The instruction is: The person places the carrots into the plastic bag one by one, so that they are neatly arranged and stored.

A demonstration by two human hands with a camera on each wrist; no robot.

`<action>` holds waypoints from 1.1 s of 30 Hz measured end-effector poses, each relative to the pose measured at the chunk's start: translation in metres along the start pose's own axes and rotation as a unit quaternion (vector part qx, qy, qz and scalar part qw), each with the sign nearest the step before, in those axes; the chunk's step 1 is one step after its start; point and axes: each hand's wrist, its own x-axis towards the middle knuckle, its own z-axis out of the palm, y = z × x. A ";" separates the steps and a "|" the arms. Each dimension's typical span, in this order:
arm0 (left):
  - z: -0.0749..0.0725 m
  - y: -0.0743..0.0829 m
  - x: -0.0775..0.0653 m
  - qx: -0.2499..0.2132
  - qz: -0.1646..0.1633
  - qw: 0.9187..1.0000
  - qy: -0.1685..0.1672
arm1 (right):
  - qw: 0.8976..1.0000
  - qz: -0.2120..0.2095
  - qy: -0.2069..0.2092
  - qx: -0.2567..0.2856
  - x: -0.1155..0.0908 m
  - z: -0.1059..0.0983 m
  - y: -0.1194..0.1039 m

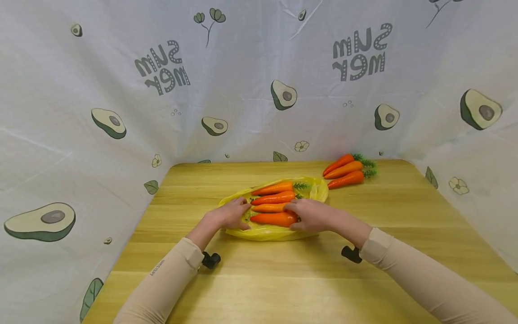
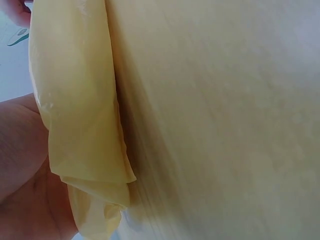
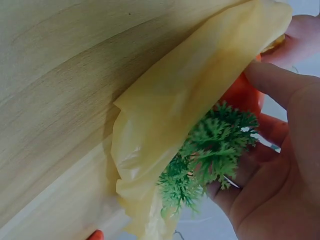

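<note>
In the head view, the left hand [image 1: 234, 212] spreads its fingers wide beside four carrots [image 1: 271, 208] in the yellow bag [image 1: 263, 234] while the right hand [image 1: 310, 215] pinches the nearest carrot [image 1: 272, 219]; in the left wrist view, slack film [image 2: 80, 110] could fold inward; in the right wrist view, leafy greens [image 3: 215, 145] might snag if dragged.

Carrot [image 3: 244, 96] mostly behind the yellow bag [image 3: 155, 115] in the right wrist view
</note>
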 end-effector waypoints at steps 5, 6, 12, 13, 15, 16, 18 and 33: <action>0.002 0.001 -0.001 0.003 -0.005 1.000 -0.007 | 1.000 0.010 -0.002 0.021 0.000 0.000 0.000; 0.003 0.000 -0.001 0.004 -0.006 1.000 -0.008 | 1.000 0.010 -0.003 0.027 0.000 0.001 0.000; 0.004 -0.001 -0.001 0.002 0.003 1.000 0.002 | 0.999 0.001 0.009 0.031 0.000 0.002 0.000; 0.004 -0.002 -0.001 0.002 0.006 1.000 0.004 | 1.000 -0.002 0.014 0.025 0.000 0.002 0.000; 0.002 -0.002 -0.001 0.000 0.010 1.000 0.007 | 1.000 -0.005 0.020 0.014 0.000 0.002 0.002; 0.001 -0.002 -0.001 0.001 0.010 1.000 0.007 | 1.000 -0.008 0.023 0.009 -0.001 0.002 0.003; 0.000 -0.002 -0.001 0.005 0.011 1.000 0.005 | 1.000 -0.012 0.024 0.006 -0.001 0.002 0.004; -0.001 -0.001 0.000 0.015 0.011 1.000 0.004 | 0.999 0.037 0.006 -0.039 -0.001 -0.004 -0.004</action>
